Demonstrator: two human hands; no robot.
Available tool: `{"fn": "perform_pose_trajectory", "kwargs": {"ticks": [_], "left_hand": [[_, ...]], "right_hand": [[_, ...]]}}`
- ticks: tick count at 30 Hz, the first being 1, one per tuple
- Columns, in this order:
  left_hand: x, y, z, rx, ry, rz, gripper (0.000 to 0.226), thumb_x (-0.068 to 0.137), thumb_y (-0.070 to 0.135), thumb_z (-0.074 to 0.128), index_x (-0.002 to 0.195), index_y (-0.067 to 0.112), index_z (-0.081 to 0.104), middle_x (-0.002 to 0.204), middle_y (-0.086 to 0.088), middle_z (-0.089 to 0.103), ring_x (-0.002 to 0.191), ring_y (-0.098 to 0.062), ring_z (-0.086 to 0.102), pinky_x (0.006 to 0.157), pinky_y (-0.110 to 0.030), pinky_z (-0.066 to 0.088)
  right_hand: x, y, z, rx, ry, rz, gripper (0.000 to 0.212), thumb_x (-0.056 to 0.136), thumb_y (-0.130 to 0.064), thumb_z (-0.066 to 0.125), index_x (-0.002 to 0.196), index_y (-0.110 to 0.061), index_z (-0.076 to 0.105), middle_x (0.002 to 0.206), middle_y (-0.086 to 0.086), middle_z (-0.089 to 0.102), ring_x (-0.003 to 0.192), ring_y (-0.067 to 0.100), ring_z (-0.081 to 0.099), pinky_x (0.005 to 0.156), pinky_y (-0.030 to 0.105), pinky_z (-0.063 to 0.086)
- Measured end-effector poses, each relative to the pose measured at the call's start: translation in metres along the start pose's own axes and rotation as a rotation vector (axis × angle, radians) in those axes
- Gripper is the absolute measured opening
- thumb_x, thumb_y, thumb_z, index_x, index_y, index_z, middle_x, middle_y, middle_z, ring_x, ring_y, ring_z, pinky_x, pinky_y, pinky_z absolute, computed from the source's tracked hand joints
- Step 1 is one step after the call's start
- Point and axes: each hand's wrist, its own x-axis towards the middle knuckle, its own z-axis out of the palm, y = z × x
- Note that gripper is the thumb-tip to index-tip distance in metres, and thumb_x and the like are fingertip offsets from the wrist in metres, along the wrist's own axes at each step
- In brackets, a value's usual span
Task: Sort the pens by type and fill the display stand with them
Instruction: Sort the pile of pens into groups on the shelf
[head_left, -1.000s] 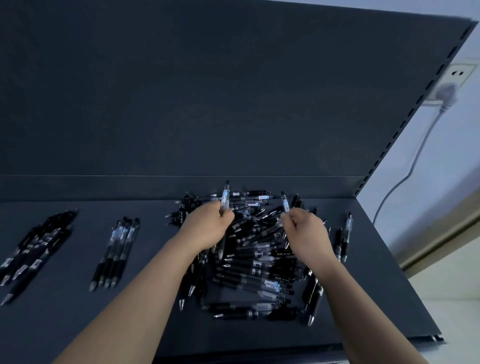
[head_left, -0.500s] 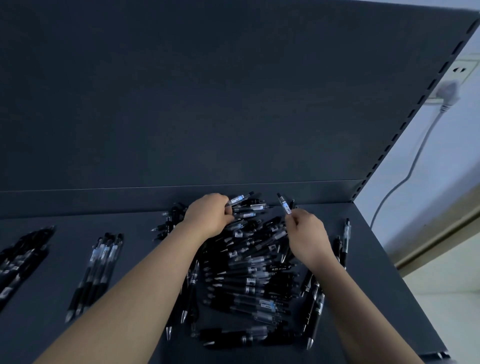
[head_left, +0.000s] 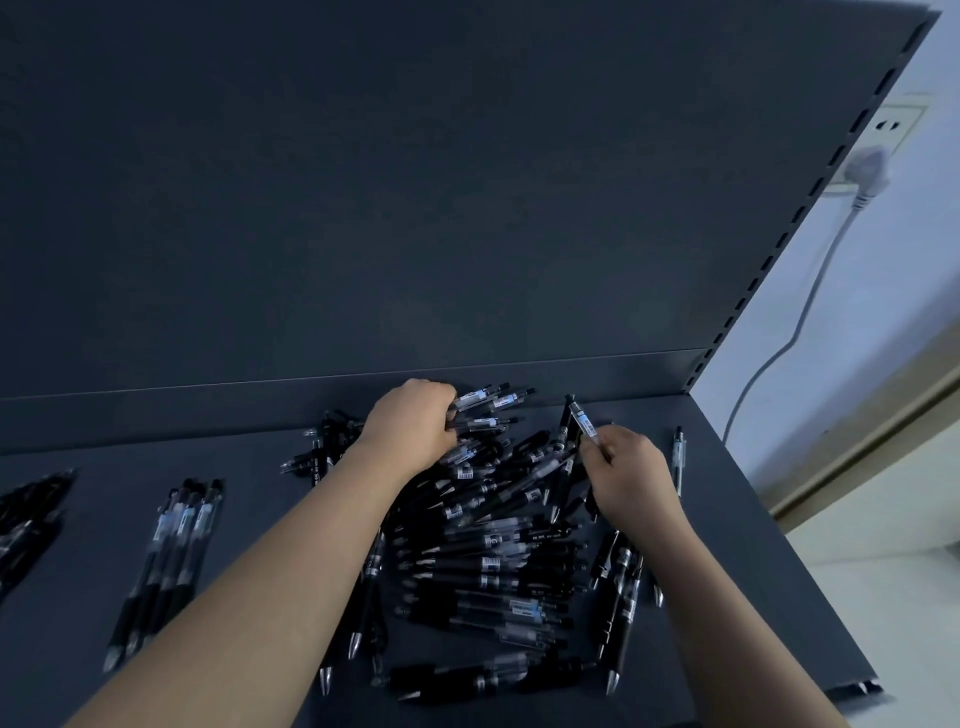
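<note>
Dark metal shelf (head_left: 260, 519) bears pens (head_left: 488, 545) beside a white wall (head_left: 883, 260).

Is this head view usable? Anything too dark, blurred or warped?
Head view: dim and bluish, the black pen pile merges with the dark shelf; pen rows at far left smear with blur; the pen pinched by the right hand reads clearly; wide-angle bending at the edges; wall brighter.

pale wall (head_left: 883, 312), plugged socket (head_left: 894, 128).

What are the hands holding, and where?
The right hand pinches a clear pen near its lower end. The left hand curls into the pile; whether it holds a pen cannot be told.
</note>
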Motion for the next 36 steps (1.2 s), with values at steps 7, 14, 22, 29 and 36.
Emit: {"fn": "perform_pose_trajectory", "kwargs": {"ticks": [7,14,22,29,36], "left_hand": [[-0.006,-0.012,-0.003,-0.056,-0.091,-0.090,0.007,0.085,0.025,0.067,0.087,0.019,0.064,0.093,0.007,0.067,0.083,-0.014,0.062,0.073,-0.031,0.052],[-0.008,-0.012,-0.001,0.030,-0.098,-0.024,0.019,0.094,0.035,0.054,0.099,0.016,0.058,0.102,0.002,0.055,0.086,-0.017,0.055,0.072,-0.030,0.044],[-0.023,0.005,-0.031,-0.394,0.058,-0.107,0.014,0.087,0.032,0.067,0.099,0.025,0.065,0.084,0.012,0.062,0.073,-0.010,0.059,0.070,-0.030,0.048],[-0.049,0.006,-0.040,-0.829,0.088,-0.222,0.014,0.082,0.025,0.075,0.095,0.024,0.069,0.079,0.012,0.069,0.077,-0.002,0.064,0.066,-0.014,0.042],[-0.065,0.005,-0.036,-0.893,0.059,-0.267,0.012,0.090,0.026,0.066,0.092,0.017,0.074,0.074,0.015,0.072,0.077,0.005,0.062,0.067,-0.015,0.040]], "right_hand": [[-0.007,0.003,0.001,0.017,-0.027,0.011,0.029,0.093,-0.015,0.054,0.066,-0.008,0.042,0.054,0.001,0.040,0.049,0.016,0.033,0.049,0.029,0.024],[-0.012,0.005,0.001,0.017,-0.034,0.032,0.033,0.092,-0.016,0.053,0.064,-0.012,0.038,0.054,0.001,0.038,0.049,0.016,0.032,0.049,0.028,0.024],[-0.010,-0.005,0.005,0.092,-0.128,0.037,0.036,0.088,-0.033,0.065,0.068,-0.013,0.043,0.056,-0.001,0.041,0.052,0.017,0.036,0.052,0.029,0.031],[-0.003,-0.012,0.000,0.145,-0.246,0.039,0.030,0.093,-0.021,0.062,0.073,-0.008,0.044,0.056,0.003,0.033,0.047,0.015,0.027,0.039,0.016,0.027],[-0.010,-0.017,0.000,-0.009,-0.386,-0.017,0.014,0.088,-0.016,0.066,0.101,-0.013,0.060,0.070,0.000,0.052,0.052,0.013,0.044,0.052,0.025,0.039]]}}
